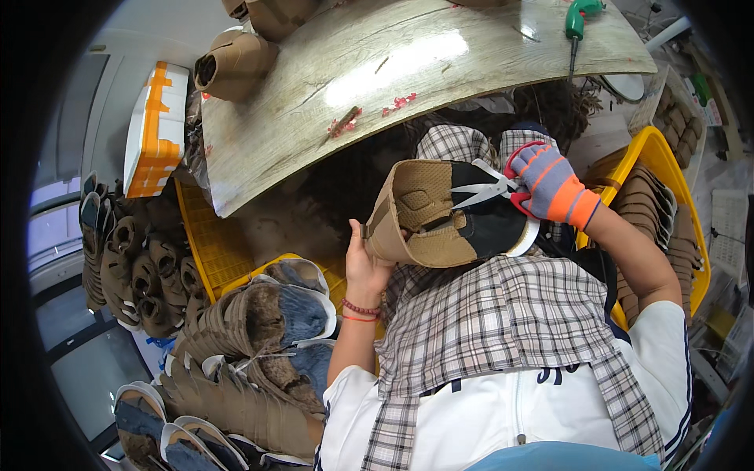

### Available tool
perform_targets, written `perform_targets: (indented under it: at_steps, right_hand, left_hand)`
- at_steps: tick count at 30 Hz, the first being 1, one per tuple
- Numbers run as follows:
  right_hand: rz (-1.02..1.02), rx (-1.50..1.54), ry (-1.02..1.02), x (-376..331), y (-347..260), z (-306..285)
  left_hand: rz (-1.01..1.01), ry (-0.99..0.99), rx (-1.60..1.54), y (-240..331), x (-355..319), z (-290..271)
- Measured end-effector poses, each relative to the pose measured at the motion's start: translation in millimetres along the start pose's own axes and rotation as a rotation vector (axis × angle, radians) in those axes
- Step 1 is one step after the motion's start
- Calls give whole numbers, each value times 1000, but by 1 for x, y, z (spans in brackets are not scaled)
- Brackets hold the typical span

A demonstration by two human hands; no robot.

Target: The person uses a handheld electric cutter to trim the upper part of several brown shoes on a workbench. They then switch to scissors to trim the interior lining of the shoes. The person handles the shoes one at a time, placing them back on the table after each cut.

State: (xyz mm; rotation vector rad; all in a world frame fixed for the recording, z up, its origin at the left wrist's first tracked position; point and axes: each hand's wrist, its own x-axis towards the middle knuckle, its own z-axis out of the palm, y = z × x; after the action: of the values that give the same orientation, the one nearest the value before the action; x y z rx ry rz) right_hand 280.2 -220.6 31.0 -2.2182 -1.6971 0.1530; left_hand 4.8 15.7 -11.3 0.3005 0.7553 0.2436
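A brown shoe upper [434, 250] with a black lining and a white edge lies tilted above my lap. Bare except for bracelets at the wrist, my left hand [366, 265] grips its left end, thumb outside and other fingers mostly hidden by the material. My right hand [547, 187], in a grey and orange knitted glove, is closed round the red handles of a pair of scissors [488, 189]. The scissors' blades stand apart and reach over the upper's open inside, near the border of brown and black.
Ahead is a wood-grain table [314, 71] with brown uppers [236, 64] and a green-handled tool [577, 25]. A yellow crate [701, 259] of stacked uppers stands at my right. Fur-lined uppers [259, 318] pile up at left, below a taped white box [157, 129].
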Motion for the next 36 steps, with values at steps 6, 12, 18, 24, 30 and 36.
perform_targets:
  at_steps: [6,12,18,24,30,36]
  right_hand:
    - [9,-10,-58,5,-9,12]
    - [33,-11,-109,13,-10,28]
    - [158,93,-154,-6,1,25]
    - [14,-30,-66,18,-15,17]
    - [-3,-221,-112,11,-6,30]
    - [-8,-59,-14,17,-14,14]
  left_hand:
    - [178,42,107,-23,32,-23]
    - [256,-144,309,-28,53,-22]
    - [270,-99,337,-27,39,8]
    - [212,-56,223,-29,45,-8]
    - [257,-55,254,-32,47,-15]
    - [292,-71,358,-30,37,5]
